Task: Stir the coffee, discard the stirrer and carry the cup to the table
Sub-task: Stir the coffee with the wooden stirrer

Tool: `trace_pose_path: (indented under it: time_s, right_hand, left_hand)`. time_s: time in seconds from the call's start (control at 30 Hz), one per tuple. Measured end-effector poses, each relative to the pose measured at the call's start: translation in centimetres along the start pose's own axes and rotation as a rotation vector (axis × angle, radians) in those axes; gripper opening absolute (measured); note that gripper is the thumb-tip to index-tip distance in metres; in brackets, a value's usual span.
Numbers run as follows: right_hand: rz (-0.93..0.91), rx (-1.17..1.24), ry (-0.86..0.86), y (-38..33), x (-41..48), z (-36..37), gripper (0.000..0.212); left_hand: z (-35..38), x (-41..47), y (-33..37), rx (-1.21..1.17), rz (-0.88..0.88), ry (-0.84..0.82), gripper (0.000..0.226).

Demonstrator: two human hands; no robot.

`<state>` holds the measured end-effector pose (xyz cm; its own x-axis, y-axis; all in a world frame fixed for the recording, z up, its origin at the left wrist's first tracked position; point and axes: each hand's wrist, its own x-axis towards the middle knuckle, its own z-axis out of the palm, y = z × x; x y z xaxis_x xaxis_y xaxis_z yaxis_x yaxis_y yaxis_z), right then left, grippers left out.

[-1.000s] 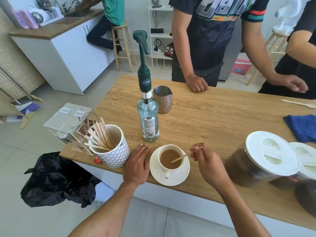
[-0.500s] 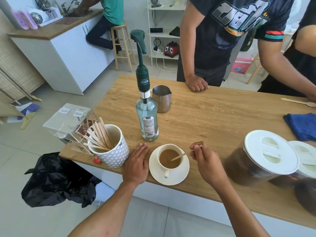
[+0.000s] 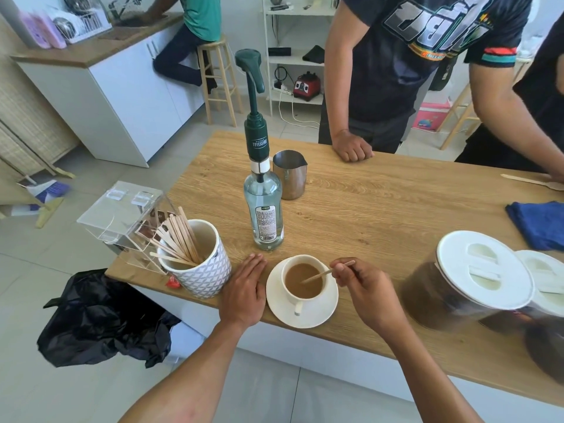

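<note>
One cup (image 3: pixel 303 280) of coffee on saucer (image 3: pixel 317 315), near desk (image 3: pixel 381 206) edge. Right hand (image 3: pixel 370 290) pinches stirrer (image 3: pixel 328 272), tip in coffee. Left hand (image 3: pixel 245 293) flat, fingers straight, left of saucer.

Both forearms bare, entering from bottom edge, angled up and inward toward each other. Left grip (image 3: pixel 244 293) palm down, flat on worktop (image 3: pixel 381 209) near its front edge; fingers straight, held together, pointing away from body. Left wrist straight, in line with forearm. Right grip (image 3: pixel 364 290) shows back of hand to camera, fingers curled; thumb and forefinger pinch stirrer (image 3: pixel 320 275) near its upper end. Right wrist slightly bent, knuckles turned toward left. Two grips near each other, not touching
</note>
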<state>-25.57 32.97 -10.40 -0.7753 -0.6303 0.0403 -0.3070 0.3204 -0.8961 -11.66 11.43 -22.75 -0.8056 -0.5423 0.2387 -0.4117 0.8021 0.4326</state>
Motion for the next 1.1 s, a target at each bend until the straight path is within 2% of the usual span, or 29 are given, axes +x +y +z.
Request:
trace_pose_path:
  time_s: [0.37, 0.73, 1.1]
  right_hand:
    - [-0.02, -0.064, 0.046, -0.5, -0.1, -0.2, 0.018]
    - [0.045, -0.075, 0.05, -0.7, 0.0, -0.4, 0.027]
    - [0.151, 0.052, -0.004, -1.0, 0.5, -0.7, 0.024]
  left_hand:
    - [-0.2, 0.0, 0.0, -0.007, 0.013, 0.009, 0.049]
    - [-0.2, 0.0, 0.0, -0.024, 0.019, 0.012, 0.05]
    - [0.0, -0.1, -0.2, -0.022, 0.023, 0.01, 0.05]
